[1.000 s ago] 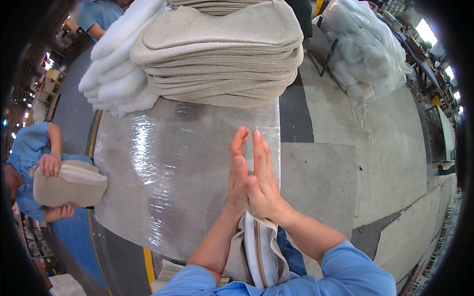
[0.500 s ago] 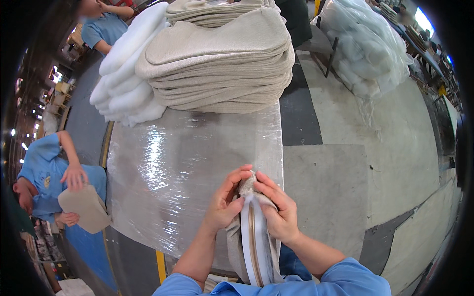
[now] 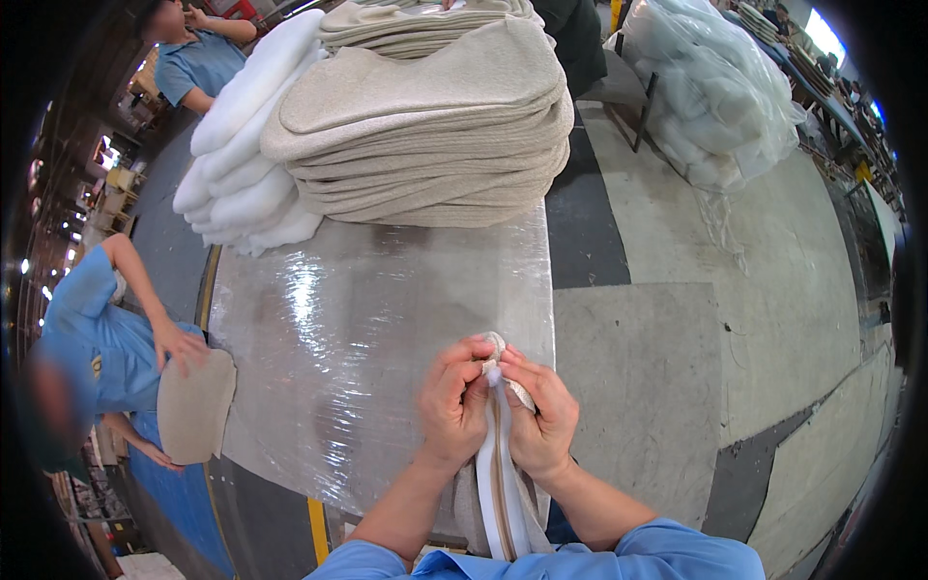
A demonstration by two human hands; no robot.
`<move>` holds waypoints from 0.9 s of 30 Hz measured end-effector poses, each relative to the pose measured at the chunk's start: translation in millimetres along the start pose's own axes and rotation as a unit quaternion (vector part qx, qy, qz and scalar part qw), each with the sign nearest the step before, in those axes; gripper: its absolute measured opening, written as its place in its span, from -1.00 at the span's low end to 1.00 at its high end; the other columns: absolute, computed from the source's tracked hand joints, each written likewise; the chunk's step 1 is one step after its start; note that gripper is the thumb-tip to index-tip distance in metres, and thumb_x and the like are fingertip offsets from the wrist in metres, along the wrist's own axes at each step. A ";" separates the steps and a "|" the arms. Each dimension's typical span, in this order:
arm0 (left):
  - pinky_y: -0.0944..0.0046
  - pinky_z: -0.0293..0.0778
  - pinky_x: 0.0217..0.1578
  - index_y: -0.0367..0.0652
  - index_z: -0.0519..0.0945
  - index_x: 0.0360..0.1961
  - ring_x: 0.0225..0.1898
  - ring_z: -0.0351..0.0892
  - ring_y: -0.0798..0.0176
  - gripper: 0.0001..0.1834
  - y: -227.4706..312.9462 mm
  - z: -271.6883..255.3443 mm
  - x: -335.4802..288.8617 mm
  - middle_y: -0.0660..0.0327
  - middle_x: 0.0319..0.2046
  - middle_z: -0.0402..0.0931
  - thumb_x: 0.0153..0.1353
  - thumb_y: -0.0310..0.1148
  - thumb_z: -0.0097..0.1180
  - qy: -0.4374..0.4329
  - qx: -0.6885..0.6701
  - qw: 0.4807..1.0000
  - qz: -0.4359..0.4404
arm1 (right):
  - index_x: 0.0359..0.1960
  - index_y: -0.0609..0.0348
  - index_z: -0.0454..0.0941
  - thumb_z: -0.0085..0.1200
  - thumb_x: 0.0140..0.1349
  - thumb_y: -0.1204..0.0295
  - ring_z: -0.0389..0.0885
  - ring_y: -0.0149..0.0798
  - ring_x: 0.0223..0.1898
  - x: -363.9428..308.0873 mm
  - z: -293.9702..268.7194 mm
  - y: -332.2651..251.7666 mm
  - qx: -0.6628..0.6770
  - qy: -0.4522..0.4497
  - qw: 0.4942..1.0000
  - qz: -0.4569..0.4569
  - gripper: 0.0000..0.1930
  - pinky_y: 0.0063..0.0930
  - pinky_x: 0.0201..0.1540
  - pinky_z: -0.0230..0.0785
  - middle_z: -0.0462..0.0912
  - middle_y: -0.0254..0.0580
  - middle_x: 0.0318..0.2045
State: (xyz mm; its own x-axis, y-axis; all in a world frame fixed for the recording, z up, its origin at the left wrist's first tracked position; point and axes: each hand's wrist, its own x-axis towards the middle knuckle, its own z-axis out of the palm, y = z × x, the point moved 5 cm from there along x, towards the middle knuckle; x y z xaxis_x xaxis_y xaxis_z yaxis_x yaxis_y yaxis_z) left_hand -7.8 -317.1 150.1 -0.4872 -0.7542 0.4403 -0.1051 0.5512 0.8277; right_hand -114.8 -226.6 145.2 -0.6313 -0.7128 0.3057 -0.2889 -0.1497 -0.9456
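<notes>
Left hand point(image 3: 454, 406) and right hand point(image 3: 541, 425) both pinch closed on the top end of a beige-and-white padded piece point(image 3: 501, 483), fingertips nearly meeting.

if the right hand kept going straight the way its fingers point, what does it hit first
Probably the left hand: the right hand points up and leftward, its fingers pinching the beige fabric piece between them. Beyond lies the plastic-wrapped table; depth is unclear.
</notes>
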 end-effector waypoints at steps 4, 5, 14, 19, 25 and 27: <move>0.07 0.56 0.11 -0.28 0.54 -0.22 0.09 0.66 -0.03 -0.97 -9.7 5.0 -5.6 0.02 -0.03 0.65 0.43 -0.55 0.10 0.023 -0.030 0.999 0.008 | -0.06 0.28 0.71 0.14 0.21 0.73 0.68 0.07 0.20 -2.5 4.4 3.3 -0.014 0.021 0.999 -0.028 -0.71 -0.20 0.28 0.50 0.75 0.10 0.00; 0.06 0.56 0.12 -0.29 0.54 -0.20 0.10 0.66 -0.03 -0.96 -11.3 5.1 -7.1 0.02 -0.04 0.64 0.44 -0.54 0.09 0.023 -0.035 0.999 0.009 | -0.07 0.27 0.72 0.12 0.19 0.74 0.68 0.07 0.20 -3.7 6.0 3.1 -0.007 0.028 0.999 -0.035 -0.70 -0.15 0.30 0.48 0.75 0.08 -0.01; -0.06 0.54 0.18 -0.26 0.53 -0.18 0.03 0.61 0.05 -0.91 -14.4 -8.8 -24.5 0.02 -0.08 0.60 0.49 -0.46 0.05 0.075 -0.074 0.994 -0.003 | -0.10 0.15 0.78 0.10 0.00 0.75 0.68 0.04 0.21 -12.9 13.7 -4.4 -0.037 -0.041 0.996 -0.076 -0.58 0.07 0.44 0.28 0.78 -0.01 0.00; -0.15 0.54 0.20 -0.24 0.51 -0.19 -0.07 0.57 0.13 -0.92 -18.2 -15.1 -29.4 0.03 -0.10 0.59 0.48 -0.46 0.06 0.093 -0.101 0.990 0.015 | -0.09 0.17 0.77 0.16 0.04 0.75 0.68 0.06 0.21 -19.4 16.2 -4.8 -0.023 -0.092 0.993 -0.073 -0.61 0.05 0.45 0.30 0.76 0.01 0.02; -0.17 0.54 0.22 -0.25 0.50 -0.20 -0.07 0.56 0.13 -0.91 -21.3 -25.3 -33.2 0.05 -0.11 0.58 0.47 -0.46 0.08 0.102 -0.097 0.990 -0.024 | 0.00 0.32 0.68 -0.09 0.57 0.18 0.71 -0.01 0.09 0.6 6.9 40.2 0.395 -0.191 0.888 0.137 -0.58 0.09 0.44 0.30 0.75 0.04 0.00; -0.16 0.52 0.23 -0.26 0.50 -0.20 -0.06 0.55 0.13 -0.92 -17.2 -22.6 -26.5 0.04 -0.11 0.57 0.46 -0.47 0.08 0.069 -0.094 0.992 -0.037 | 0.17 0.32 0.58 -0.36 0.61 -0.12 0.62 -0.06 0.18 33.6 15.7 71.6 0.412 -0.088 0.885 0.200 -0.30 0.01 0.45 0.23 0.70 -0.01 0.07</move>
State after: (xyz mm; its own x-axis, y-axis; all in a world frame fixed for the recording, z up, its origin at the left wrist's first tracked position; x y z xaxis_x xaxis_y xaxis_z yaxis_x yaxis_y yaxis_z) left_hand 26.5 -314.7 132.0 -0.3584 -0.8395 0.4084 0.0334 0.4256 0.9043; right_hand -145.4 -272.1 86.0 -0.4220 -0.9063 -0.0245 0.5996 -0.2587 -0.7573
